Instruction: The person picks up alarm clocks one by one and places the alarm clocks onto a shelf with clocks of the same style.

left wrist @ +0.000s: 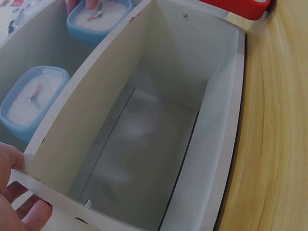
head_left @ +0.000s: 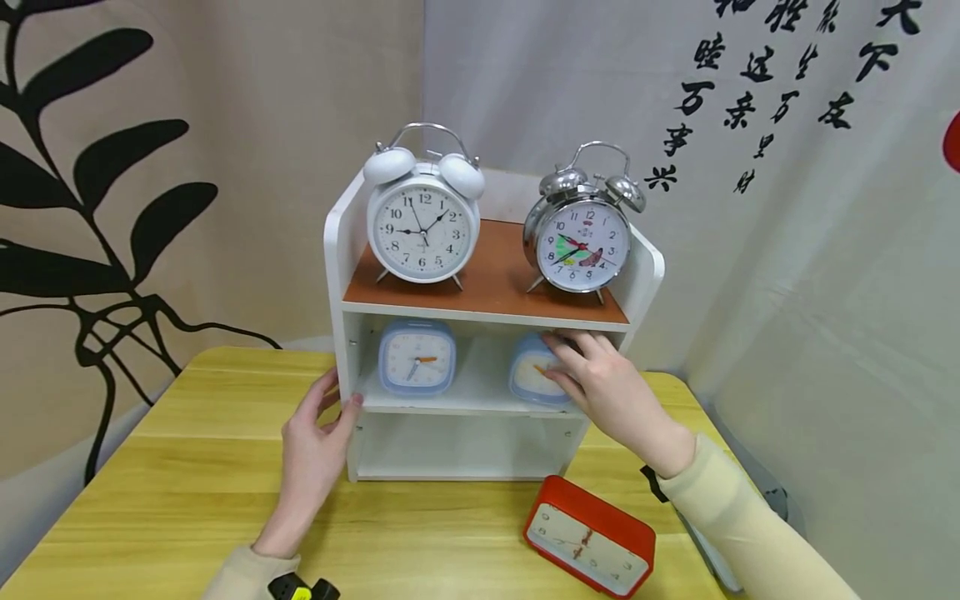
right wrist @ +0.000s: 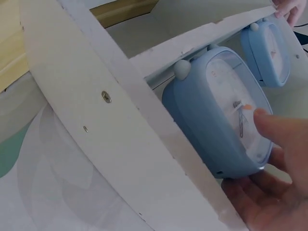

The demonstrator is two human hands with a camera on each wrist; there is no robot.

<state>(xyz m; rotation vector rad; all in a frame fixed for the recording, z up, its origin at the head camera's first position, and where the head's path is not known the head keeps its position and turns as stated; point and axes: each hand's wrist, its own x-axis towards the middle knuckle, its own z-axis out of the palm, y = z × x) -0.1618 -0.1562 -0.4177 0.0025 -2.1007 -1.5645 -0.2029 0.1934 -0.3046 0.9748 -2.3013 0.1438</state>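
Note:
A small white shelf unit [head_left: 465, 450] with a brown top board stands on the table. My left hand [head_left: 311, 446] grips its left side panel, the thumb at the front edge and the fingers on the outer face. On the middle shelf, my right hand [head_left: 611, 392] holds a light blue alarm clock [right wrist: 202, 125] near the right end. The right wrist view has the thumb on that clock's face and fingers on its top, partly hidden. Another light blue alarm clock [head_left: 417, 358] sits on the same shelf at the left.
On the top board stand a white twin-bell alarm clock [head_left: 423, 229] and a silver twin-bell alarm clock [head_left: 581, 242]. A red clock [head_left: 600, 533] lies tilted on the wooden table [head_left: 420, 542], front right of the shelf unit. Printed curtains hang behind.

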